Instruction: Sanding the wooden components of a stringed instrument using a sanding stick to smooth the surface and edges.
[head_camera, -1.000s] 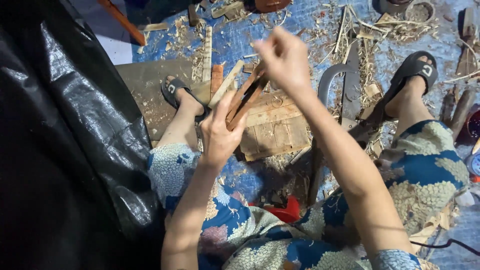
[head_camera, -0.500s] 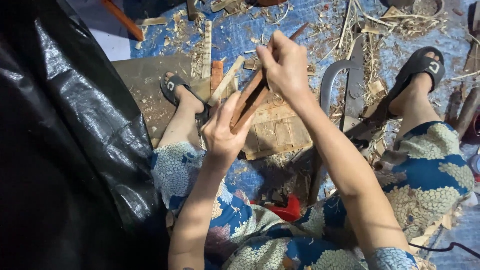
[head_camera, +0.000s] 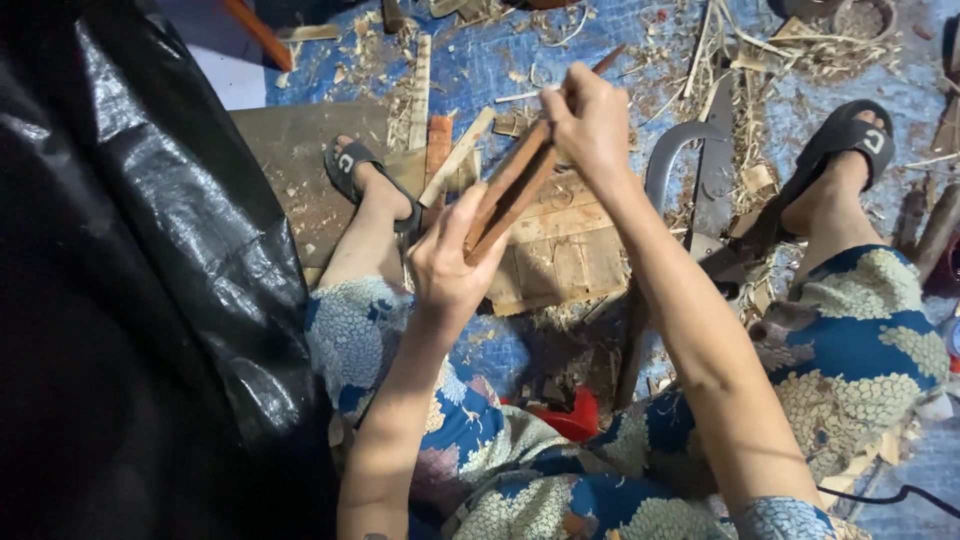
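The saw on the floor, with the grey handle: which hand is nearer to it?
Right. The right hand is just beside the saw handle; the left hand is farther off, toward the other foot.

No labels, signs or screens anywhere around me. Only wrapping of any kind: a big black plastic bag (head_camera: 150, 280), glossy and crumpled, bulking up along my left side beside my left knee.

1. Left hand (head_camera: 447, 262) gripping lower end of reddish wooden strips (head_camera: 510, 190), held tilted.
2. Right hand (head_camera: 590, 120) closed around upper end.
3. Wooden block (head_camera: 565, 255) below, on blue tarp (head_camera: 610, 50) littered with shavings (head_camera: 760, 70).
4. Black plastic sheet (head_camera: 130, 300) at left.
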